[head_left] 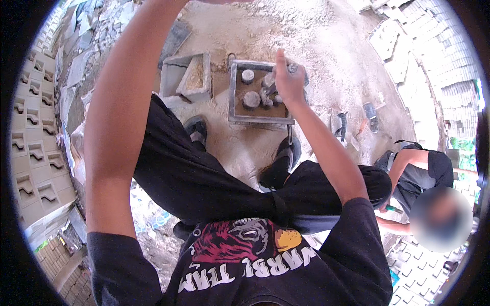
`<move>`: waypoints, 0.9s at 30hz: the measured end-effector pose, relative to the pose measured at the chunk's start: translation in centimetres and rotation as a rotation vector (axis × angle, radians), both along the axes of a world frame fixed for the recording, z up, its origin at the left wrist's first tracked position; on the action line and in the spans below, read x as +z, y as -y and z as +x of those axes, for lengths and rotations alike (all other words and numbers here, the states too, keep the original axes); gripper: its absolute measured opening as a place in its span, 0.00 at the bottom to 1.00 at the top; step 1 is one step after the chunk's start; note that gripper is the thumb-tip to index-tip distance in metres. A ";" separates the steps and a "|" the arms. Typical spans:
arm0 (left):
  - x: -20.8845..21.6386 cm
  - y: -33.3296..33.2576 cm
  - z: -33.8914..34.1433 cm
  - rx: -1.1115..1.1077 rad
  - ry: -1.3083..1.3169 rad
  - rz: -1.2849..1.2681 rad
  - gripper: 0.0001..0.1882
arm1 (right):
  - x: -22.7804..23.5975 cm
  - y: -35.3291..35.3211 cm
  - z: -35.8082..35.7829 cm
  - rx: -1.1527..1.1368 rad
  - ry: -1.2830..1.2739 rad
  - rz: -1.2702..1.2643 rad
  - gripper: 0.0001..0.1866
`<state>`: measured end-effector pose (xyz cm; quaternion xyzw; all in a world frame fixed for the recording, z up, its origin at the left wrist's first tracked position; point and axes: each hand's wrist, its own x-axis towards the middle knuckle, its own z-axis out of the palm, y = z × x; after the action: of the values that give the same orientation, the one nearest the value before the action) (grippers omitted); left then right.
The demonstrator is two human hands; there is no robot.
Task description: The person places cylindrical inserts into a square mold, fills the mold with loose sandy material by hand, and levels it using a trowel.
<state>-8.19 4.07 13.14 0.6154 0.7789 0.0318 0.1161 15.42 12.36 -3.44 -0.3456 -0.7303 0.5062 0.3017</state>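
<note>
- Square sand-filled tray (232, 92) is located at upper centre; round grey blocks (251, 100) are seated inside.
- Right hand (290, 85) is positioned over the tray's right side, fingers closed round a dark grey piece (270, 91).
- Left hand (220, 1) is cut off by the upper edge; its state cannot be told.
- Open grey box (206, 74) is noted left of the tray.
- Another person (431, 166) is seen at lower right.

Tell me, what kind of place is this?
Probably a block-making workshop: pale blocks with stepped slots line the left, a square tray holds round grey shapes, and the ground looks dusty.
</note>
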 end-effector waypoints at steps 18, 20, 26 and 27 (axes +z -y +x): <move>-0.2 0.6 0.1 0.025 0.017 0.040 0.30 | 2.1 -8.4 0.0 0.580 0.079 -0.225 0.23; 0.2 0.9 0.2 0.041 0.017 0.024 0.30 | 3.0 -8.6 0.7 0.673 -0.046 -0.276 0.23; -1.3 -0.6 -0.3 -0.040 0.027 -0.047 0.28 | 3.2 -7.7 0.5 0.526 0.166 -0.180 0.23; -0.6 -0.3 -0.2 -0.032 0.011 -0.017 0.28 | 3.5 -8.1 0.8 0.585 0.062 -0.247 0.23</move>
<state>-8.41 4.39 12.56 0.6267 0.7685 0.0268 0.1261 16.19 20.48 0.08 -0.1701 -0.7405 0.6456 0.0768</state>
